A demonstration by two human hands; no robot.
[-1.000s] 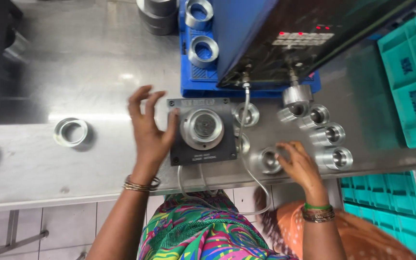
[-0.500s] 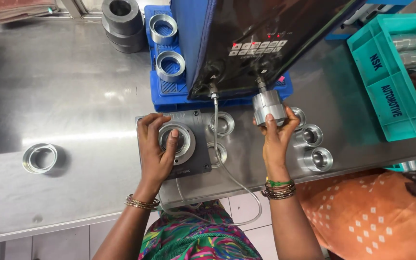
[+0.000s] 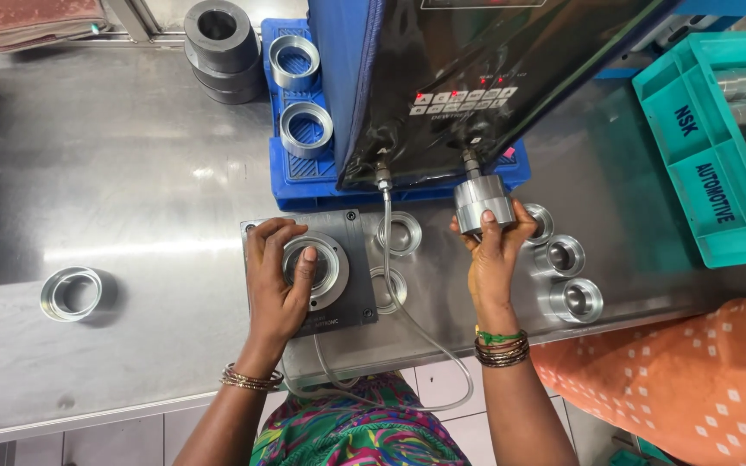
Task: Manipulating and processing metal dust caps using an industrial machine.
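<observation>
Left hand lying open, pressing the metal ring on the grey fixture block. Right hand gripping the cabled steel probe; loose rings crowding its right edge.

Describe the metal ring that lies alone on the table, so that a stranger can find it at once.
Start at the steel table and go to its left part, far from the grey fixture plate under the left hand. There one shiny metal ring lies flat. Unlike the other rings, it has no neighbour beside it.

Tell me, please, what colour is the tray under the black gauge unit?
Blue tray, in the head view.
</observation>
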